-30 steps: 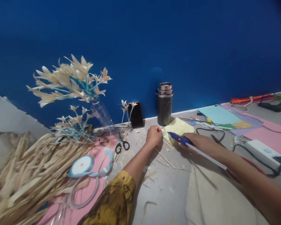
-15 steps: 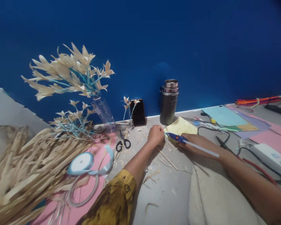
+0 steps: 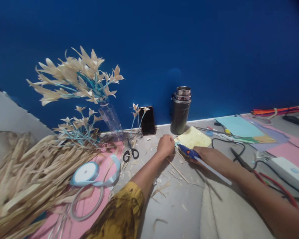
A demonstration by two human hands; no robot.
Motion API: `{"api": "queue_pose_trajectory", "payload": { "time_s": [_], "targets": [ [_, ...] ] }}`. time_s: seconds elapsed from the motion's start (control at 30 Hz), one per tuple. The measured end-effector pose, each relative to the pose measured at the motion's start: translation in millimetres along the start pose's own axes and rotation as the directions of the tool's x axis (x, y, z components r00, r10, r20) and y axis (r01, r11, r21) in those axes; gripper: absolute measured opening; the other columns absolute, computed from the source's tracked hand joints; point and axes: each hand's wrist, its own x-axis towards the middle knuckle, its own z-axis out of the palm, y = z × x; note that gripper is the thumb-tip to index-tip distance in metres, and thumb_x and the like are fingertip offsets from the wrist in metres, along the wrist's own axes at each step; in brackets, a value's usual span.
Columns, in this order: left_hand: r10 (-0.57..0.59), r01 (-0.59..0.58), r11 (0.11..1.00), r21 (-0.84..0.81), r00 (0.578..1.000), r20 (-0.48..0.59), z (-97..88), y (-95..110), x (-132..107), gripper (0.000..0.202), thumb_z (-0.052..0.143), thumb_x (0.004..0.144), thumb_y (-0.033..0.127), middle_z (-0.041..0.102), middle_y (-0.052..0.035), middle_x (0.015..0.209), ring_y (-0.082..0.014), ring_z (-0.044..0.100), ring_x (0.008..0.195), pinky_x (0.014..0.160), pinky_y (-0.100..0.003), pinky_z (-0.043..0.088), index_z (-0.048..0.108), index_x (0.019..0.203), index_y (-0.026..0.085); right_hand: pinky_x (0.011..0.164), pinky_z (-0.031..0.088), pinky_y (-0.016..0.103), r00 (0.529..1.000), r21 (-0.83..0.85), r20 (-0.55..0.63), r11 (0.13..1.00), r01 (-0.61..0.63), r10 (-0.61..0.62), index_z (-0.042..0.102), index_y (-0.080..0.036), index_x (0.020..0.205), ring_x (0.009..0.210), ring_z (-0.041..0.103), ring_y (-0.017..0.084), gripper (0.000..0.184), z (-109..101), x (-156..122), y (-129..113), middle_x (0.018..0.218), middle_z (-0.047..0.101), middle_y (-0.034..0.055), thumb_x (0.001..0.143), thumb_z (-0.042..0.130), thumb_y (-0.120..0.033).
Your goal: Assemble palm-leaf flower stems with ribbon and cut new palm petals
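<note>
My right hand is wrapped round a blue glue gun, with a long whitish glue stick jutting out of its back. The nozzle points left, close to the fingertips of my left hand. Those fingers are pinched together at a small light-blue strip, partly hidden by them. Behind both hands lies a yellow sheet of paper. A thin stick rests on the table under my left wrist.
A dark flask and a phone stand by the blue wall. Black scissors, a light-blue ribbon roll, dried husks and husk flowers are on the left. Pliers and a power strip lie right.
The glue gun's nozzle has dipped slightly and tilted downward by my left fingertips. My left hand stays nearly in place, and the whole view has shifted a little.
</note>
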Motion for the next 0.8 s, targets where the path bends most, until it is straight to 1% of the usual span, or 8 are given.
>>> {"api": "queue_pose_trajectory", "payload": {
  "time_s": [0.07, 0.13, 0.23, 0.37, 0.5, 0.67, 0.73, 0.8],
  "targets": [
    [-0.004, 0.004, 1.000, 0.005, 1.000, 0.001, 0.1, -0.1, 0.2, 0.014, 0.058, 0.077, 0.011, 0.072, -0.0125, 0.079, -0.0227, 0.064, 0.076, 0.070, -0.030, 0.044, 0.071, 0.074, 0.015, 0.067, 0.041, 0.029, 0.998, -0.057, 0.059, 0.998, 0.017, -0.014, 0.066, -0.021, 0.088, 0.079, 0.067, 0.025, 0.026, -0.2, 1.7, -2.6, 0.085, 0.073, 0.0090, 0.091, 0.053, -0.044],
    [-0.012, 0.012, 1.000, 0.005, 1.000, 0.007, 0.0, -0.4, 0.4, 0.013, 0.059, 0.077, 0.010, 0.072, -0.0119, 0.079, -0.0219, 0.064, 0.075, 0.070, -0.029, 0.044, 0.071, 0.074, 0.015, 0.067, 0.040, 0.029, 0.996, -0.104, 0.087, 0.995, 0.007, 0.002, 0.065, -0.020, 0.092, 0.082, 0.067, 0.026, 0.029, -1.4, 2.3, -3.5, 0.088, 0.072, 0.0107, 0.093, 0.049, -0.044],
    [-0.020, 0.020, 1.000, 0.002, 1.000, 0.015, -0.3, -0.6, 1.0, 0.012, 0.061, 0.076, 0.009, 0.073, -0.0110, 0.078, -0.0208, 0.064, 0.075, 0.069, -0.028, 0.044, 0.071, 0.073, 0.015, 0.068, 0.039, 0.028, 0.997, -0.140, 0.075, 0.990, -0.013, 0.024, 0.065, -0.019, 0.094, 0.084, 0.067, 0.025, 0.030, -0.9, 1.6, -4.5, 0.090, 0.072, 0.0113, 0.095, 0.046, -0.042],
    [-0.020, 0.020, 1.000, -0.010, 1.000, 0.013, -0.1, -1.0, 1.6, 0.012, 0.061, 0.076, 0.010, 0.072, -0.0103, 0.077, -0.0203, 0.064, 0.074, 0.071, -0.028, 0.045, 0.071, 0.072, 0.016, 0.068, 0.038, 0.028, 0.996, -0.174, 0.085, 0.984, 0.023, -0.008, 0.064, -0.019, 0.094, 0.084, 0.066, 0.024, 0.028, 4.4, 3.4, -6.2, 0.091, 0.072, 0.0104, 0.096, 0.043, -0.038],
    [-0.032, 0.033, 0.999, -0.042, 0.999, 0.006, 1.5, -4.0, 2.3, 0.012, 0.061, 0.075, 0.009, 0.071, -0.0086, 0.073, -0.0189, 0.063, 0.069, 0.066, -0.027, 0.044, 0.071, 0.072, 0.016, 0.067, 0.036, 0.029, 0.997, -0.218, 0.065, 0.976, -0.021, 0.036, 0.063, -0.017, 0.094, 0.083, 0.066, 0.025, 0.028, 3.2, 6.0, 1.6, 0.090, 0.072, 0.0124, 0.095, 0.044, -0.038],
    [-0.043, 0.040, 0.995, -0.087, 0.999, -0.030, 4.0, -8.8, 3.3, 0.011, 0.062, 0.074, 0.010, 0.072, -0.0068, 0.074, -0.0166, 0.062, 0.069, 0.063, -0.025, 0.042, 0.072, 0.074, 0.016, 0.065, 0.035, 0.029, 0.996, -0.232, 0.038, 0.970, -0.074, 0.085, 0.062, -0.018, 0.094, 0.082, 0.066, 0.026, 0.028, -4.7, -1.1, 13.9, 0.089, 0.071, 0.0122, 0.097, 0.041, -0.037],
    [-0.044, 0.040, 0.995, -0.093, 0.998, -0.043, 4.5, -9.0, 3.0, 0.011, 0.062, 0.075, 0.012, 0.072, -0.0066, 0.075, -0.0164, 0.062, 0.069, 0.062, -0.025, 0.042, 0.072, 0.076, 0.016, 0.064, 0.035, 0.028, 0.997, -0.200, 0.030, 0.977, -0.068, 0.075, 0.062, -0.019, 0.093, 0.081, 0.065, 0.025, 0.028, -5.3, -4.4, 11.3, 0.089, 0.071, 0.0113, 0.096, 0.042, -0.038],
    [-0.041, 0.037, 0.996, -0.087, 0.998, -0.048, 4.5, -7.7, 2.1, 0.011, 0.061, 0.076, 0.013, 0.072, -0.0067, 0.075, -0.0166, 0.062, 0.069, 0.062, -0.025, 0.042, 0.072, 0.076, 0.016, 0.064, 0.035, 0.028, 0.999, -0.157, 0.036, 0.987, -0.031, 0.037, 0.063, -0.019, 0.093, 0.080, 0.065, 0.023, 0.028, -4.0, -6.3, 4.3, 0.089, 0.071, 0.0104, 0.096, 0.043, -0.038]
  ]
}}
